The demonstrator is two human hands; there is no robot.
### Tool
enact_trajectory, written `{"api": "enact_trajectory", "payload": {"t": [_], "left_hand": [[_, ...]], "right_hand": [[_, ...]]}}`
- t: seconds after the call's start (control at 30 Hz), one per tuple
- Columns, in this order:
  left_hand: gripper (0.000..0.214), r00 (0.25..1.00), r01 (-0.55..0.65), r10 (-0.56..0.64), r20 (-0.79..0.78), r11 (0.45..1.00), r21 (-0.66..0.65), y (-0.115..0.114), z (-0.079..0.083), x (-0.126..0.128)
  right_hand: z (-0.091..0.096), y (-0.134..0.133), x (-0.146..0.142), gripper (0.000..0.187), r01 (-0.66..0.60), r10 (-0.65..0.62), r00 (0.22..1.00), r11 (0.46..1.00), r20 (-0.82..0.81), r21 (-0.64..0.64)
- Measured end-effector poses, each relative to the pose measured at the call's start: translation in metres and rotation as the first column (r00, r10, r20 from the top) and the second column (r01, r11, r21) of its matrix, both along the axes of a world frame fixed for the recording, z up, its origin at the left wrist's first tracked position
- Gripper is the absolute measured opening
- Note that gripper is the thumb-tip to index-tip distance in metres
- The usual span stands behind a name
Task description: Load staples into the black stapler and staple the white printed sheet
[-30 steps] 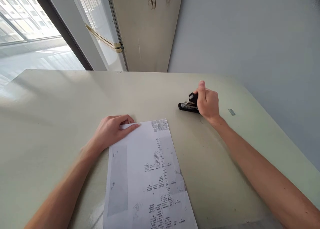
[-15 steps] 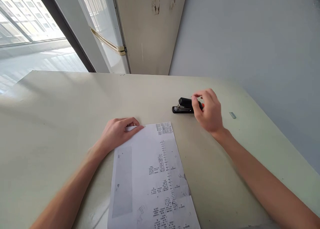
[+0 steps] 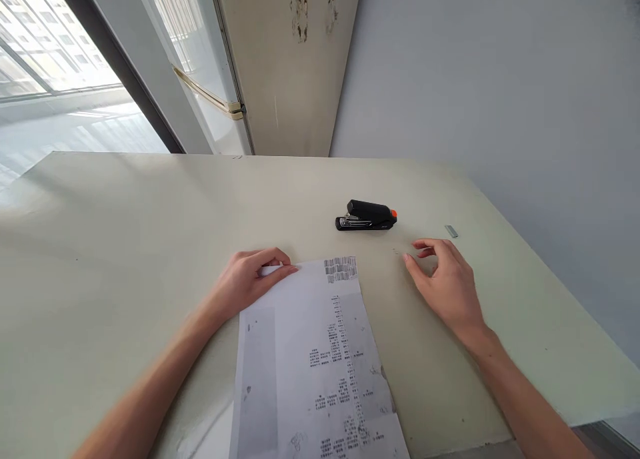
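While pinning the upper left corner of the printed sheet (image 3: 315,359) with the left hand (image 3: 253,279), holds the right hand (image 3: 447,285) empty at centre right of the frame. Lays the left fingers (image 3: 280,270) close together across that corner, bent over the paper's edge; cannot tell whether the thumb pinches the corner from beneath or the hand only presses down. Shows the right hand palm down over the table (image 3: 125,245), fingers loosely spread and curled, gripping nothing. Cannot tell whether it touches the tabletop or hangs just above it.

Finds the black stapler (image 3: 366,215), orange at its right end, lying shut on the table just above the middle of the frame: up and left of the right hand, near it yet apart, and above the sheet's top edge without touching. Spots a small grey strip of staples (image 3: 451,231) right of the stapler, just above the right hand, apart from both. Places the sheet from the centre down to the bottom edge, slightly tilted, with a barcode block at its top right corner and rows of dark print down the middle.

Beyond the table: pale wall (image 3: 500,79) at upper right, cream panel (image 3: 295,79) at top centre, brass handle (image 3: 210,97) just left of it, bright window glass (image 3: 40,59) at upper left.
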State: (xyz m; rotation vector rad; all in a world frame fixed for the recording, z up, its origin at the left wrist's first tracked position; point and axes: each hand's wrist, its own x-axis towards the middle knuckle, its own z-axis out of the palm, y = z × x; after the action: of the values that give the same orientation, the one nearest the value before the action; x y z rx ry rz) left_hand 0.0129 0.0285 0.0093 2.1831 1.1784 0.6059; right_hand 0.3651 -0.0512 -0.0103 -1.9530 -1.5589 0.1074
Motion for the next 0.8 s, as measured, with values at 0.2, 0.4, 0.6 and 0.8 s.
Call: {"api": "enact_trajectory", "payload": {"t": [0.2,0.4,0.6,0.8], "left_hand": [[0.03,0.999,0.029,-0.029,-0.014,1.0,-0.011,0.002,-0.001,0.001],[0.03,0.999,0.033,-0.033,-0.014,0.999,-0.017,0.003,-0.002,0.001],[0.032,0.999,0.029,-0.029,-0.019,1.0,-0.01,0.003,-0.002,0.001],[0.031,0.999,0.033,-0.033,-0.025,0.999,-0.004,0.004,-0.005,0.001]], "right_hand": [[-0.01,0.013,0.012,0.036,0.007,-0.009,1.0,0.997,-0.025,-0.073],[-0.017,0.029,0.005,0.041,-0.087,0.086,0.993,0.996,-0.079,-0.012],[-0.016,0.028,0.0,0.044,-0.146,0.145,0.983,0.989,-0.111,0.005],[-0.006,0.023,-0.004,0.04,-0.113,0.11,0.97,0.994,-0.217,-0.002]]}}
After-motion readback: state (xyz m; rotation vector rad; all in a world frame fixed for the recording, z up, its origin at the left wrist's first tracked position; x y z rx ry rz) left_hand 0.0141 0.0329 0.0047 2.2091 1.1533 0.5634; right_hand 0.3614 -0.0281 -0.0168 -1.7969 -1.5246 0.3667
